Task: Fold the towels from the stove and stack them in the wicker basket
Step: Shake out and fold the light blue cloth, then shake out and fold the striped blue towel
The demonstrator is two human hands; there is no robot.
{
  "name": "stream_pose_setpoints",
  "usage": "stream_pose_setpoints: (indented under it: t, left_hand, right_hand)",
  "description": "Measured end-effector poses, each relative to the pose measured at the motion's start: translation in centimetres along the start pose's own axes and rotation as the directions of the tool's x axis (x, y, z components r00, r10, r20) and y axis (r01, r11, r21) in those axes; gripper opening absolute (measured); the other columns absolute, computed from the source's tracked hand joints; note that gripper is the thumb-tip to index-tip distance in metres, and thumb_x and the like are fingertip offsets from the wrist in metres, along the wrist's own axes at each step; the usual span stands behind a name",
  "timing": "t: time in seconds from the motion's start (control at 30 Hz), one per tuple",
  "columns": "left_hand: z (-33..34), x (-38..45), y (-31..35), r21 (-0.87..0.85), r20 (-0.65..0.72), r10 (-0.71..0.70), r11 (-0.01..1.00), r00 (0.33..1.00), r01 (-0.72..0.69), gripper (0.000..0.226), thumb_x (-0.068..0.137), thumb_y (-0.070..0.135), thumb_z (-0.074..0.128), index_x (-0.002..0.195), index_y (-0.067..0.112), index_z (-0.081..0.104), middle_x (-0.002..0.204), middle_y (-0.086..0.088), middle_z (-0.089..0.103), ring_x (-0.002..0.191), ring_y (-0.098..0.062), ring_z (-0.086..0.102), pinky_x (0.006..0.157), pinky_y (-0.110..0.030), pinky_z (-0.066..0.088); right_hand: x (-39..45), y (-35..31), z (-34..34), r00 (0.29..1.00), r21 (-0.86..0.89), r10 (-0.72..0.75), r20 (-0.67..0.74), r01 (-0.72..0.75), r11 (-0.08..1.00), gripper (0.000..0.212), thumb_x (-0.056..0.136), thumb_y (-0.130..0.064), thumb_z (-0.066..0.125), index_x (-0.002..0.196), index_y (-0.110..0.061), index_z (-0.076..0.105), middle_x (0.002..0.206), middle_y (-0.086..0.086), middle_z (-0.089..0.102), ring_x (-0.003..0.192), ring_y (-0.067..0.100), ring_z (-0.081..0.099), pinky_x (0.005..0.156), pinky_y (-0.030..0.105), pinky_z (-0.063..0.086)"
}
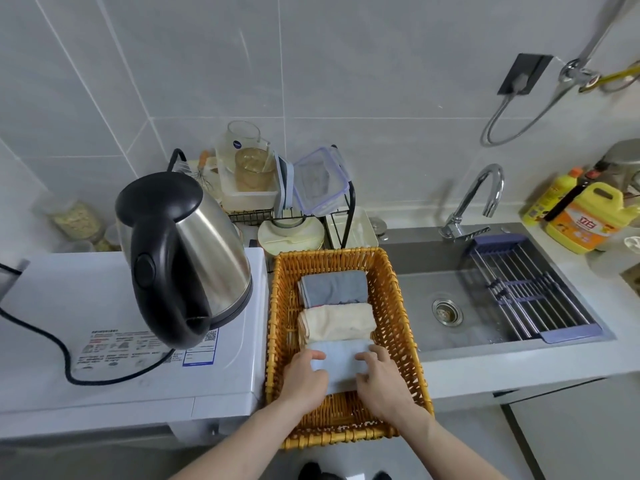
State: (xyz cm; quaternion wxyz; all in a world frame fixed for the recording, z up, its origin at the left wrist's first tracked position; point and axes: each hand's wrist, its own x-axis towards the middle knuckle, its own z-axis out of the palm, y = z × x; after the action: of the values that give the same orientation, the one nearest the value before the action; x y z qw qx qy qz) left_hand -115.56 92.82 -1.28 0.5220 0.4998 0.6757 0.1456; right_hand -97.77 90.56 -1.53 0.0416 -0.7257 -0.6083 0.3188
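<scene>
An orange wicker basket (398, 306) sits on the counter between a white appliance and the sink. Inside it, a folded grey towel (334, 287) lies at the far end and a folded cream towel (337, 322) lies just in front of it. A folded light blue towel (341, 362) rests nearest me. My left hand (304, 379) grips its left side and my right hand (381, 379) grips its right side, both inside the basket. No stove is in view.
A steel kettle (187, 258) with a black cord stands on the white appliance (104, 341) to the left. A dish rack (287, 188) with containers stands behind the basket. The sink (485, 306) with tap and a drain rack lies right; yellow detergent bottles (585, 216) stand far right.
</scene>
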Motion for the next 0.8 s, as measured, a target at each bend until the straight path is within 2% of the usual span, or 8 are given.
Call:
stream_pose_setpoints:
  t: [0.07, 0.1, 0.2, 0.33, 0.4, 0.53, 0.63, 0.8]
  left_hand:
    - [0.1, -0.5, 0.3, 0.000, 0.070, -0.039, 0.999, 0.997, 0.039, 0.046, 0.094, 0.014, 0.049, 0.137, 0.028, 0.049, 0.131, -0.004, 0.054, 0.098, -0.017, 0.062, 0.063, -0.023, 0.052]
    - [0.1, -0.8, 0.6, 0.004, 0.095, -0.040, 0.999, 0.995, 0.039, 0.047, 0.095, 0.016, 0.048, 0.141, 0.027, 0.046, 0.131, -0.004, 0.054, 0.094, -0.015, 0.062, 0.061, -0.021, 0.049]
    - [-0.3, -2.2, 1.9, 0.020, 0.101, 0.042, 0.999, 0.994, -0.044, 0.047, 0.097, 0.013, 0.048, 0.141, 0.027, 0.044, 0.133, -0.001, 0.048, 0.094, -0.005, 0.055, 0.066, -0.016, 0.044]
    - [-1.0, -4.6, 3.9, 0.053, 0.104, 0.180, 0.981, 0.978, -0.186, 0.045, 0.097, 0.014, 0.052, 0.139, 0.032, 0.046, 0.145, 0.004, 0.045, 0.128, -0.013, 0.044, 0.100, -0.025, 0.038]
    - [-1.1, -5.6, 5.2, 0.080, 0.123, 0.237, 0.966, 0.964, -0.247, 0.042, 0.098, 0.017, 0.052, 0.135, 0.036, 0.048, 0.146, 0.008, 0.044, 0.134, -0.014, 0.041, 0.106, -0.028, 0.036]
    - [0.1, -7.6, 9.0, 0.135, 0.167, 0.342, 0.921, 0.925, -0.365, 0.036, 0.096, 0.026, 0.056, 0.127, 0.044, 0.048, 0.137, 0.016, 0.048, 0.118, -0.015, 0.055, 0.098, -0.036, 0.047]
    - [2.5, -9.4, 12.4, 0.104, 0.229, 0.435, 0.879, 0.871, -0.466, 0.034, 0.099, 0.021, 0.056, 0.124, 0.042, 0.049, 0.120, 0.020, 0.054, 0.105, -0.001, 0.053, 0.083, -0.022, 0.044]
    - [9.0, -13.3, 16.9, 0.089, 0.356, 0.536, 0.796, 0.765, -0.599, 0.034, 0.098, 0.021, 0.059, 0.122, 0.043, 0.053, 0.123, 0.014, 0.055, 0.104, 0.004, 0.050, 0.089, -0.027, 0.041]
  right_hand:
    - [-0.5, -0.4, -0.1, 1.000, 0.009, 0.010, 0.029, -0.011, 1.000, 0.050, 0.096, -0.021, 0.049, 0.146, -0.025, 0.048, 0.163, 0.004, 0.026, 0.144, 0.029, 0.040, 0.119, 0.036, 0.036]
    - [-0.7, -0.6, -0.3, 1.000, 0.021, 0.009, 0.024, -0.009, 1.000, 0.050, 0.096, -0.020, 0.049, 0.146, -0.025, 0.048, 0.164, 0.004, 0.026, 0.145, 0.028, 0.039, 0.119, 0.035, 0.035]
    - [-1.7, -0.9, -1.3, 0.999, 0.081, -0.007, -0.032, 0.010, 0.997, 0.047, 0.095, -0.020, 0.051, 0.142, -0.026, 0.051, 0.163, 0.000, 0.029, 0.145, 0.022, 0.039, 0.117, 0.031, 0.038]
    - [-4.2, -0.4, -3.6, 0.990, 0.163, -0.035, -0.135, 0.057, 0.985, 0.041, 0.097, -0.023, 0.055, 0.138, -0.028, 0.056, 0.156, -0.010, 0.036, 0.140, 0.012, 0.044, 0.109, 0.021, 0.037]
    - [-5.8, 0.1, -5.2, 0.981, 0.207, -0.032, -0.193, 0.073, 0.976, 0.037, 0.098, -0.022, 0.056, 0.134, -0.030, 0.060, 0.150, -0.014, 0.041, 0.137, 0.009, 0.045, 0.105, 0.016, 0.034]
    - [-9.7, 2.1, -8.1, 0.958, 0.329, 0.044, -0.282, 0.053, 0.943, 0.034, 0.098, -0.021, 0.056, 0.130, -0.032, 0.062, 0.146, -0.014, 0.044, 0.136, 0.005, 0.044, 0.107, 0.014, 0.032]
    - [-13.9, 4.7, -10.1, 0.929, 0.432, 0.145, -0.342, 0.018, 0.902, 0.034, 0.100, -0.027, 0.053, 0.132, -0.039, 0.058, 0.150, -0.018, 0.039, 0.135, 0.003, 0.044, 0.115, 0.027, 0.038]
    - [-22.6, 11.4, -12.3, 0.825, 0.548, 0.332, -0.457, -0.032, 0.836, 0.038, 0.098, -0.023, 0.053, 0.132, -0.041, 0.056, 0.148, -0.028, 0.037, 0.134, -0.007, 0.041, 0.115, 0.028, 0.038]
